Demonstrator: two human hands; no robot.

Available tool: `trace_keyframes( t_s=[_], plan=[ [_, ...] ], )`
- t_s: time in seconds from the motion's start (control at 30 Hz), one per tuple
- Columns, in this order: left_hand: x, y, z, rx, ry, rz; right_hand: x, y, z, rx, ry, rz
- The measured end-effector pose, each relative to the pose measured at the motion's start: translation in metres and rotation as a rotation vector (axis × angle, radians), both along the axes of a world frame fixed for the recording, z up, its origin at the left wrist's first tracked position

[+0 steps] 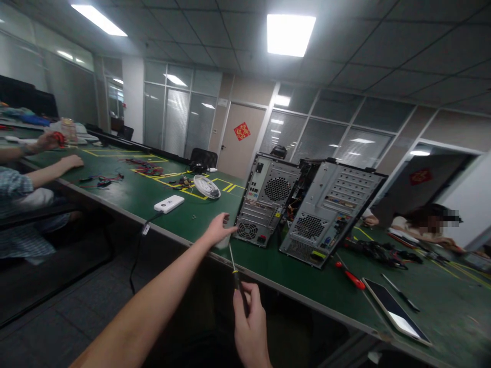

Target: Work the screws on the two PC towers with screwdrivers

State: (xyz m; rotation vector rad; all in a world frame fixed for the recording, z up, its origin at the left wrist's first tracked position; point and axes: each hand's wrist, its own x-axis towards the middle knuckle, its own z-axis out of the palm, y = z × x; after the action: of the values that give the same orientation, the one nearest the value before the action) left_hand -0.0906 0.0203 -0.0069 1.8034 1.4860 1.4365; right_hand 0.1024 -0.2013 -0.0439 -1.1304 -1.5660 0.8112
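Observation:
Two computer towers stand on the green table (172, 220), their rear panels facing me: a left tower (264, 199) and a right tower (326, 209). My left hand (220, 229) is by the lower left edge of the left tower, fingers apart, thumb reaching toward its case; whether it touches is unclear. In my right hand (250, 312) is a screwdriver (237, 281) with a dark handle, its shaft pointing up toward the space below my left hand. A few tiny pieces (194, 216) lie on the table to the left of my left hand.
A white power bank (169, 204) with a black cable and a white oval basket (207, 186) are on the left. Rightward lie a red-handled screwdriver (355, 280), a tablet (395, 311), another tool (401, 293) and black cables (383, 254). Other people sit at far left and right.

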Motion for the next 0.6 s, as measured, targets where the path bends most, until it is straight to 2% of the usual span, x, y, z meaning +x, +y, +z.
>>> trace_keyframes(
  t_s=[0.1, 0.2, 0.3, 0.4, 0.5, 0.6],
  plan=[
    [-0.038, -0.011, 0.003, 0.013, 0.143, 0.178, 0.004, -0.011, -0.015, -0.054, 0.014, 0.034],
    [-0.08, -0.019, 0.006, -0.072, 0.238, 0.36, 0.005, -0.016, -0.02, -0.065, 0.036, 0.032],
    [-0.108, -0.021, 0.008, -0.218, 0.349, 0.494, 0.005, -0.016, -0.019, -0.056, 0.06, 0.014],
    [-0.117, -0.018, 0.008, -0.335, 0.441, 0.504, 0.002, -0.014, -0.022, -0.007, 0.1, -0.011],
    [-0.117, -0.014, 0.008, -0.347, 0.504, 0.492, -0.005, -0.011, -0.031, 0.077, 0.153, -0.105],
    [-0.118, -0.011, 0.008, -0.345, 0.488, 0.507, -0.012, -0.004, -0.047, 0.082, 0.145, -0.185]
  ],
)
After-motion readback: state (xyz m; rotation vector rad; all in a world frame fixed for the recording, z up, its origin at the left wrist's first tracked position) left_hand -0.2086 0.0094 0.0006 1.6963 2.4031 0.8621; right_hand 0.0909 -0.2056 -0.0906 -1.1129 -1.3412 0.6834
